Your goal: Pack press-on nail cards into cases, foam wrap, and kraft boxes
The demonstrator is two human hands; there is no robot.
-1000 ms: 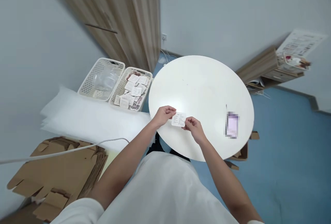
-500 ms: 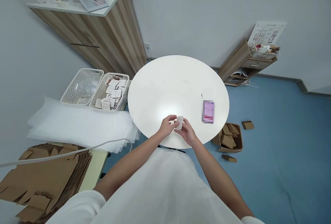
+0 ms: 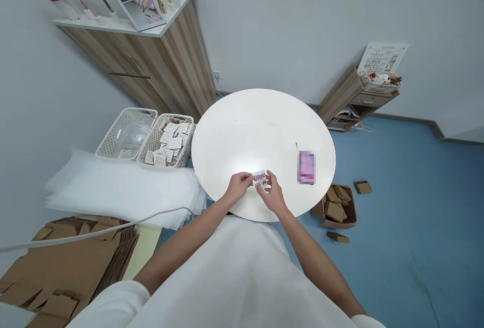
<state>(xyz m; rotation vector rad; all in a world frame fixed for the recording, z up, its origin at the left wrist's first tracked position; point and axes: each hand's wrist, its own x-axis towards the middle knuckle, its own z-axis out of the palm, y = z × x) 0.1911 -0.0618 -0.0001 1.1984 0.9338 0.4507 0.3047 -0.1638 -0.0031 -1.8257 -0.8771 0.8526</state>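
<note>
Just above the near part of the white round table [image 3: 227, 141], both hands hold a small pack [image 3: 259, 178]. Its upturned face shows rows of small coloured pieces that look like press-on nails. My left hand [image 3: 239, 186] pinches the pack's left edge between thumb and fingers. On the opposite side, my right hand [image 3: 274, 195] grips the right edge, thumb low and fingers curved around. To the right on the table lies a pink-purple rectangular thing [image 3: 306, 167], blurred out by pixels.
Left of the table stand a basket of white-labelled packs [image 3: 166, 141] and a basket with clear plastic [image 3: 126, 133]. White sheets [image 3: 124, 186] and flattened cardboard [image 3: 71, 252] lie nearer. An open carton of small boxes [image 3: 336, 207] sits on the floor at right. A white cable [image 3: 151, 213] crosses the left side.
The pack has been turned over, from its white printed side to the side with coloured pieces. My left hand has shifted to its left edge. The whole view has tilted slightly upward.
</note>
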